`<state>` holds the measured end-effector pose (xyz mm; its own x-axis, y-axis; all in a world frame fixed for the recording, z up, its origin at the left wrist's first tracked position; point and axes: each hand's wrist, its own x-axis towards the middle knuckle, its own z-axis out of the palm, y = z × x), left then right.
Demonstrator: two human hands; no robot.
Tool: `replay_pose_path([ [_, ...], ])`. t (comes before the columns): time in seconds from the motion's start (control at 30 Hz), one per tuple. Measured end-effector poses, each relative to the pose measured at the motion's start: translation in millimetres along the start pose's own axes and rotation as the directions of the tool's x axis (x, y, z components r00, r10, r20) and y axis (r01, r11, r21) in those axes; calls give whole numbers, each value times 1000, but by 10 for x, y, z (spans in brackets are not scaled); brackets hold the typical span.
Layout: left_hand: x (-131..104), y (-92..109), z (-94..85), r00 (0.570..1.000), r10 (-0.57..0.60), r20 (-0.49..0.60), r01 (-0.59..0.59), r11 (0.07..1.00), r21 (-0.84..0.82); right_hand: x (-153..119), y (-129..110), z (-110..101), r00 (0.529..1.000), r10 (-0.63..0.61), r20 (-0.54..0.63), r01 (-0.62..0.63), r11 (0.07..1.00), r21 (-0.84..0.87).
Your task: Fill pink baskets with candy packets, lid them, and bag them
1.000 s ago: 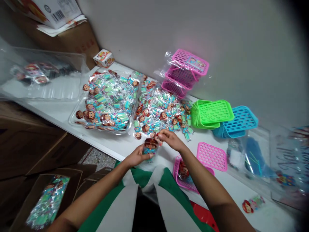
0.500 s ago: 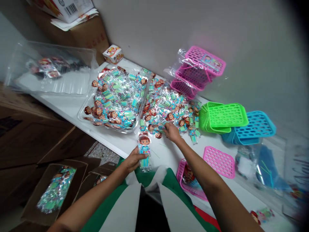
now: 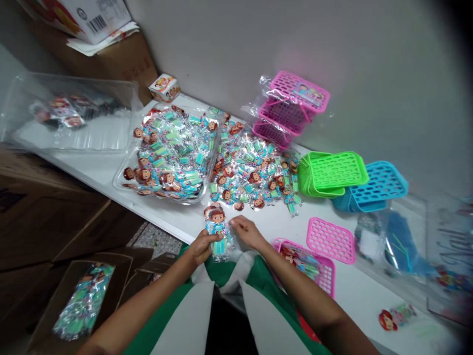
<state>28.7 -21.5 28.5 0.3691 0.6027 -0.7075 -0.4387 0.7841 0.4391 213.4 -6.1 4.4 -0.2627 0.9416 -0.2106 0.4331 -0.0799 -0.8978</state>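
Lower centre of frame: left hand (image 3: pixel 200 246) clamped on a small stack of flat doll-shaped toys in glossy clear wrappers (image 3: pixel 218 230), brown hair, teal body. Right hand (image 3: pixel 247 231) fingertips pinch the stack's right edge. Just right: pink perforated plastic basket (image 3: pixel 327 276), rigid grid. Upper centre: clear plastic tray (image 3: pixel 121 178) heaped with same crinkly packets.

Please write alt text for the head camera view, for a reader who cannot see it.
A person's left hand holds a small stack of wrapped doll packets upright at the edge of a white table, and the right hand touches its side. Behind lie a loose pile of packets and pink, green and blue baskets.
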Motion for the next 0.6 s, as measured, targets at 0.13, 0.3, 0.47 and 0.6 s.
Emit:
replay_pose_path([
  [0.13, -19, 4, -48, 1000, -18, 6, 18, 1000, 6, 483, 263, -225, 983, 19, -185, -117, 836, -536],
  [0.3, -48, 3, -62, 998, -23, 63, 24, 1000, -7, 918, 351, -410, 997, -37, -69, -37, 549, -835],
  [0.47, -26, -57, -71, 998, -8, 55, 10, 999, -37, 575, 327, -325, 986, 126, -106, -162, 849, -503],
  [0.6, -3, -116, 7, 998, 2, 59, 1, 998, -60, -23, 225, 98, 979, 200, -28, -195, 973, 126],
])
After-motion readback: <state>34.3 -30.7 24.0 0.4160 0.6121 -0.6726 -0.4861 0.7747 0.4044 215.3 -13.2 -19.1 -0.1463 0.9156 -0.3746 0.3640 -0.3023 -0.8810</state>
